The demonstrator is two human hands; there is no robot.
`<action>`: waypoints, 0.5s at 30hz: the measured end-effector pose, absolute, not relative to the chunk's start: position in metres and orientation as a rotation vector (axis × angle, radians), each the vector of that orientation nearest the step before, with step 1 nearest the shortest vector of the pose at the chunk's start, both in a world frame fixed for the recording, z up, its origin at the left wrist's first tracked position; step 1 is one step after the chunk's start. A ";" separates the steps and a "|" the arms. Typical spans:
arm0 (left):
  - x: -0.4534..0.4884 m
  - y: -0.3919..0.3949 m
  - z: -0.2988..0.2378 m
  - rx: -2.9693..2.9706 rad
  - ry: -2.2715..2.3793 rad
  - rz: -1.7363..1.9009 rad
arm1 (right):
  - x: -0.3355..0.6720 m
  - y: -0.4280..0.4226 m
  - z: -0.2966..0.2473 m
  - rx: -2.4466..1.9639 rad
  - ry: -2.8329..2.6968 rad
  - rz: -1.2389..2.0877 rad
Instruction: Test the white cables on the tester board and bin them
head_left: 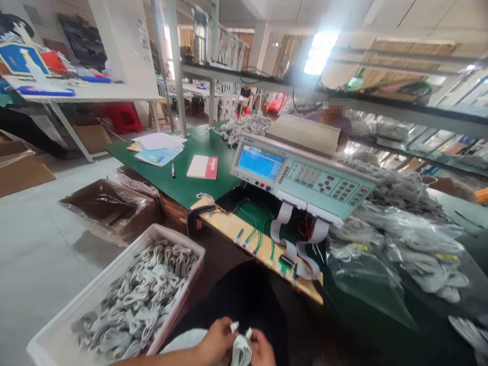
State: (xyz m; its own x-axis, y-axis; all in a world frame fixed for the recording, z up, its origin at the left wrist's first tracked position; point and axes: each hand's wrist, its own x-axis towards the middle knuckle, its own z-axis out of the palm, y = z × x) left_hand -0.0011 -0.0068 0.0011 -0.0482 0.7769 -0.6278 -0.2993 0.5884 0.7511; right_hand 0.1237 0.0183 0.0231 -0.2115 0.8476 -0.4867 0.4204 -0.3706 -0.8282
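Low in the view, my left hand (216, 340) pinches one white connector end of a coiled pale grey cable (241, 353). My right hand (264, 349) grips the same cable near its other white end. The folded loops hang between both hands, partly cut off by the frame's lower edge. To the left stands a white plastic bin (51, 335) full of similar cable coils (148, 290). Ahead of my hands, a wooden board (224, 223) with small connectors and green wires runs along the table edge, apart from both hands.
A bench tester (301, 178) with a lit blue screen stands on the green table (206, 140), joined to grey ribbon cables (282, 223). Bagged cables (423, 259) lie at right. A booklet (203, 166), pen (173, 169) and papers (160, 147) lie at left. Another person (345, 127) is behind the tester.
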 end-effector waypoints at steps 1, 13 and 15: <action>-0.002 -0.009 0.004 0.472 1.328 0.962 | 0.123 0.016 0.024 -1.654 -1.475 1.600; 0.010 0.059 0.118 0.694 0.909 0.934 | 0.162 0.075 0.128 -1.387 -1.250 1.375; 0.010 0.067 0.123 0.722 0.914 0.888 | 0.164 0.082 0.130 -1.408 -1.227 1.412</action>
